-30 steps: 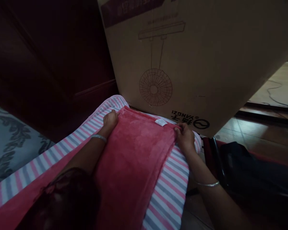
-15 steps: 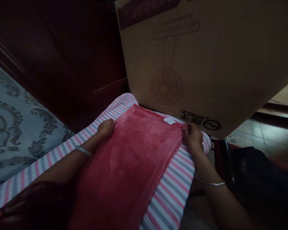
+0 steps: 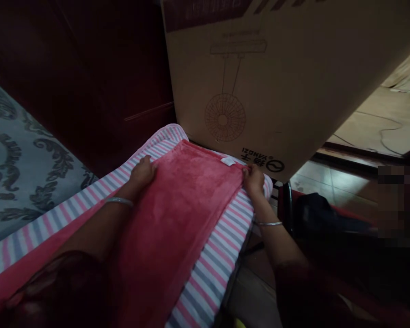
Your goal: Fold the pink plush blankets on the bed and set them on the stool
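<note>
A red plush cloth [image 3: 187, 191] with a small white tag [image 3: 228, 161] on its far edge lies spread over a board with a pink, grey and white striped cover [image 3: 208, 264]. My left hand [image 3: 143, 173] is closed at the cloth's left edge, its fingertips partly hidden. At the far right corner, my right hand [image 3: 254, 180] pinches the cloth between thumb and fingers. Each wrist wears a silvery bangle.
A big cardboard box [image 3: 287, 82] printed with a fan stands against the board's far end. Dark red wooden panelling [image 3: 89, 82] rises at the left, beside patterned wallpaper [image 3: 23, 168]. Dark fabric [image 3: 321, 214] lies on the right, near the tiled floor [image 3: 331, 177].
The view has shifted, so box, board and hands sit further left. Both hands stay at the cloth's edges. More red cloth shows along the left side, beyond my left forearm.
</note>
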Demonstrator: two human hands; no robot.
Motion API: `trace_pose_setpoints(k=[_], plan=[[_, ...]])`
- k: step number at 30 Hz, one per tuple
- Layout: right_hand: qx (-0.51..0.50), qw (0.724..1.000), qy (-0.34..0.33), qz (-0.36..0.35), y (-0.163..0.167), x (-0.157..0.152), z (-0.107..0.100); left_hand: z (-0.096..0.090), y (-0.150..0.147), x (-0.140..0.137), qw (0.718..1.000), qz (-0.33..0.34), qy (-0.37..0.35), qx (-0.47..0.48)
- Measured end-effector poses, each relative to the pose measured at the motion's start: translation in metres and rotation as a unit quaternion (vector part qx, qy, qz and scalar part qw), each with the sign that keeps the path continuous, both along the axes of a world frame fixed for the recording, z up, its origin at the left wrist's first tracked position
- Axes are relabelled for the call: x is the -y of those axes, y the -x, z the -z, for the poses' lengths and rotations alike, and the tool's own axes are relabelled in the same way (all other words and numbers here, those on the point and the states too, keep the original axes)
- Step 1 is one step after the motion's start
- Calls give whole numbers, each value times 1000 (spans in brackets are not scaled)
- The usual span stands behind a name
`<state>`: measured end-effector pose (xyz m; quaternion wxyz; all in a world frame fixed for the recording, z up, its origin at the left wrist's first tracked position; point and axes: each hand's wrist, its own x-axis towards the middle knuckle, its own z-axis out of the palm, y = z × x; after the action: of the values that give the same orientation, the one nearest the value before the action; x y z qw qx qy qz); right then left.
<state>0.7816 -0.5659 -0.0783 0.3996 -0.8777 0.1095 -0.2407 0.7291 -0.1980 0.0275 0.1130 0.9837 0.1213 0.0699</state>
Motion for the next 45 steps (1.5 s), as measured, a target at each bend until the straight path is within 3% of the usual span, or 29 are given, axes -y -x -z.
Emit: trace_pose_setpoints(k=[3, 5, 8, 11, 15, 20, 25, 30, 34, 37, 42, 45], plan=[[-12, 1000, 13, 2, -1, 0, -1, -3, 50, 16, 999, 40, 6, -9], [-20, 1000, 17, 4, -2, 0, -1, 1, 92, 36, 993, 113, 15, -24], [-28, 999, 16, 2, -1, 0, -4, 13, 151, 76, 959, 279, 26, -26], [-32, 999, 15, -5, 4, -2, -9, 22, 180, 116, 945, 322, -32, -40], [-37, 999, 13, -13, 11, -5, -16, 30, 178, 154, 941, 311, -131, -31], [-43, 999, 7, -14, 11, -5, -19, 37, 171, 179, 939, 279, -200, -23], [-49, 999, 6, -8, 7, -3, -18, 45, 177, 181, 935, 266, -235, -1], [-40, 999, 6, -8, 7, -4, -14, 52, 182, 181, 907, 303, -292, 34], [-37, 999, 7, -7, 8, -3, -14, 52, 175, 188, 912, 246, -325, 31], [-37, 999, 7, -9, 8, -2, -15, 49, 170, 188, 923, 227, -311, 14], [-34, 999, 1, -8, 8, -2, -14, 42, 165, 180, 931, 321, -169, 24], [-33, 999, -2, -6, 9, -1, -13, 41, 168, 176, 945, 299, -135, 3]])
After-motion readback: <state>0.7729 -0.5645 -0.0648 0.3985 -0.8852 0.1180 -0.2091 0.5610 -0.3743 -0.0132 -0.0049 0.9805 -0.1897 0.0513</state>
